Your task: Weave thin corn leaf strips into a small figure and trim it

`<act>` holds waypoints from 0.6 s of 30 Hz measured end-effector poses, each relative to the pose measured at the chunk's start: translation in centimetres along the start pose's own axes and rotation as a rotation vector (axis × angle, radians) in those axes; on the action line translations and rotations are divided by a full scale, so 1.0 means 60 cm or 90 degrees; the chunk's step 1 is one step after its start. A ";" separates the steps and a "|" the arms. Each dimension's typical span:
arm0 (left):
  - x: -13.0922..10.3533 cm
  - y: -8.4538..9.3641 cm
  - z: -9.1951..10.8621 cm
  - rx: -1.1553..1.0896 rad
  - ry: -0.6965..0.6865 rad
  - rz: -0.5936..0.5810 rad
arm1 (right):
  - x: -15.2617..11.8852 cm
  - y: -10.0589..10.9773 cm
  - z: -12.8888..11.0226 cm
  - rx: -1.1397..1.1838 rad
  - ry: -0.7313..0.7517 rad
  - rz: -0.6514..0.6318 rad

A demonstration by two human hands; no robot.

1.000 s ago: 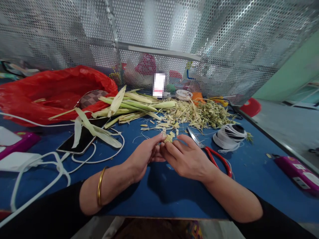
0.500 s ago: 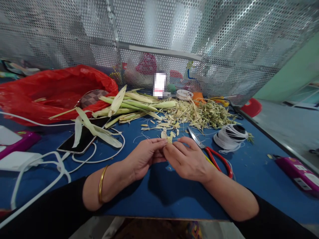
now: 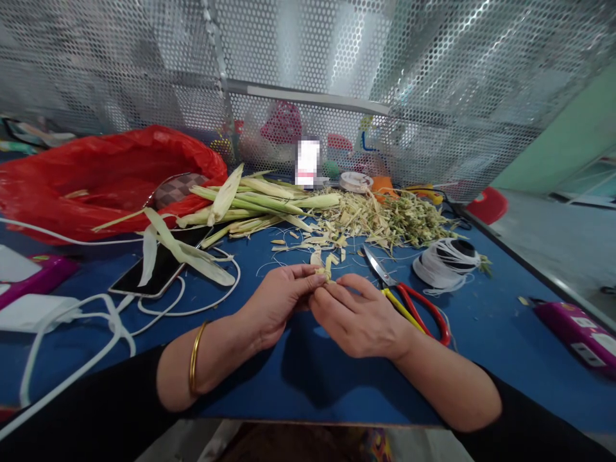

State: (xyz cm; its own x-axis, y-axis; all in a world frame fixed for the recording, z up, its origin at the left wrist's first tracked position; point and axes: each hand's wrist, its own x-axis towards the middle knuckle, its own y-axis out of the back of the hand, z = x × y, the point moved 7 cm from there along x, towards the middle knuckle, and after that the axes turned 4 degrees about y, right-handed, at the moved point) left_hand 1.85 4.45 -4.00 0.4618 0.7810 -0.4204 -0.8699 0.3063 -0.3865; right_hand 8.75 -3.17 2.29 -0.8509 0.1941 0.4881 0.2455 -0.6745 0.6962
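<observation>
Both hands (image 3: 276,305) around a pale husk piece (image 3: 330,264), lower part hidden.

A silvery perforated metal screen (image 3: 308,58) rises along the far edge of the blue tabletop (image 3: 520,378), parted by an upright seam (image 3: 222,83) and crossed low down by a pale strip (image 3: 317,98). Whitish light glints across its holes. Beyond the tabletop's right edge lies a grey floor (image 3: 553,244), with a red rounded shape (image 3: 489,205) near the far right corner and a pale green wall (image 3: 568,141) behind.
</observation>
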 end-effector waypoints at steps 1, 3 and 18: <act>-0.001 0.000 0.004 0.009 -0.014 0.005 | 0.000 0.000 0.002 0.014 -0.011 0.004; -0.005 0.000 0.016 0.032 -0.050 0.019 | -0.002 0.002 0.015 0.062 -0.063 0.026; -0.009 -0.018 0.028 0.416 -0.130 -0.040 | -0.066 -0.050 0.118 0.548 -0.613 -0.013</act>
State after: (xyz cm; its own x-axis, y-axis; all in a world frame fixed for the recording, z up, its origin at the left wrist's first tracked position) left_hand 2.25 4.61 -1.96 0.5291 0.8179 -0.2260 -0.7979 0.5702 0.1955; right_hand 14.64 3.13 1.99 -0.2714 0.8736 0.4040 0.7613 -0.0620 0.6454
